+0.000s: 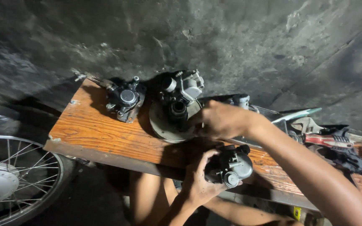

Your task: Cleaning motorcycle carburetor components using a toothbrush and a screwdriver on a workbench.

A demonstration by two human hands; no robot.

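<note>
Left hand (197,182) grips a dark metal carburettor (230,166) at lower centre | right hand (223,120), fingers curled, touches a round grey disc assembly (170,121) on the worn wooden tabletop (93,129) | inspection step; steady hold needed.

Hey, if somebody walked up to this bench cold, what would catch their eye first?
Most likely the left hand gripping a dark metal carburettor at the near edge of the orange wooden bench. Just behind it the right hand reaches to another carburettor sitting on a round disc, with a third metal part further left. A spoked wheel stands at lower left.
</note>
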